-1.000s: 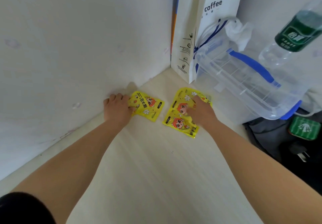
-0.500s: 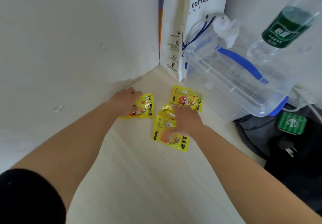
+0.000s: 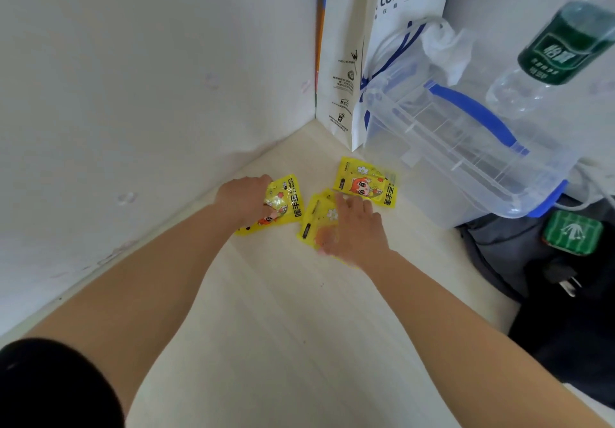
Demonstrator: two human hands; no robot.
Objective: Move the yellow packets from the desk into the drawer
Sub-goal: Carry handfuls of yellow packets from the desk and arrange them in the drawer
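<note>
Three yellow packets with a cartoon face lie near the desk's back corner. My left hand [image 3: 246,198] is closed on the left yellow packet [image 3: 286,203], which tilts up off the pale wooden desk [image 3: 283,327]. My right hand [image 3: 352,231] covers and grips the middle packet [image 3: 317,216], its thumb at the packet's near edge. The third packet [image 3: 366,183] lies flat and free just beyond my right fingertips. No drawer is in view.
A white wall [image 3: 133,94] borders the desk on the left. In the corner stands a white paper bag [image 3: 349,61], next to a clear plastic box [image 3: 466,161] with a blue handle. A green-labelled bottle [image 3: 562,48], a dark bag [image 3: 519,248] and a green case [image 3: 572,233] are at right.
Both hands drew packets toward me. My right hand slid one packet off the other, which stayed behind. The left packet turned and lifted under my left hand.
</note>
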